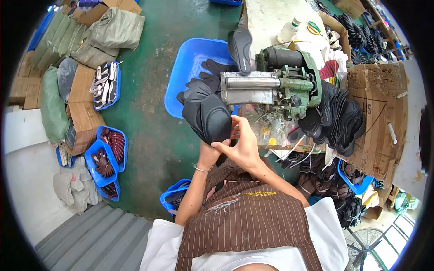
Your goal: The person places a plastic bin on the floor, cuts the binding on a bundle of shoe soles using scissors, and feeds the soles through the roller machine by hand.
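A black shoe upper is in front of me, its rounded end towards my body. My left hand grips it from below, with most of the fingers hidden under it. At its near right edge my right hand pinches the material between thumb and fingers. Just beyond, a green machine with metal rollers stands at the table's edge. One black insole leans against the rollers. Behind the upper, a blue bin holds more black pieces, which partly overlap the held one in view.
On the table are a bottle and green-handled scissors. A pile of black insoles lies right of the machine, beside a cardboard box. Blue baskets with shoe parts stand on the green floor at left.
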